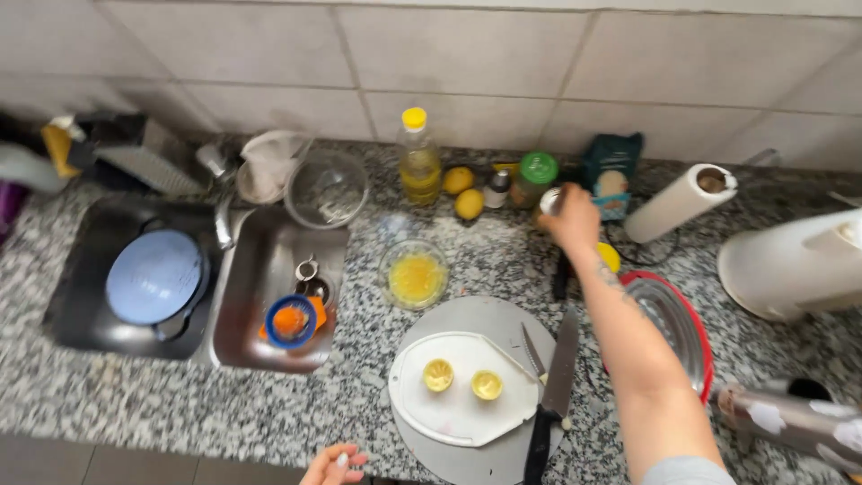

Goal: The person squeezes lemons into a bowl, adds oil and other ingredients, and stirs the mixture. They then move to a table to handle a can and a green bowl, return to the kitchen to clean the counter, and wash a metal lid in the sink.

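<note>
On the speckled granite counter (359, 404), the right hand (571, 220) grips a small jar (549, 201).

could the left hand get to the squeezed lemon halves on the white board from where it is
Probably yes. The left hand sits open at the counter's near edge, just below the white board. The two squeezed lemon halves lie bare on it with nothing between; the knives lie off to the right.

Speckled grey granite counter (269, 404), steel-grey sink (260, 260).
Yellow lemon halves (462, 380) on a white board (453, 418); red-rimmed bowl (691, 328); pale blue lid (154, 277).
</note>
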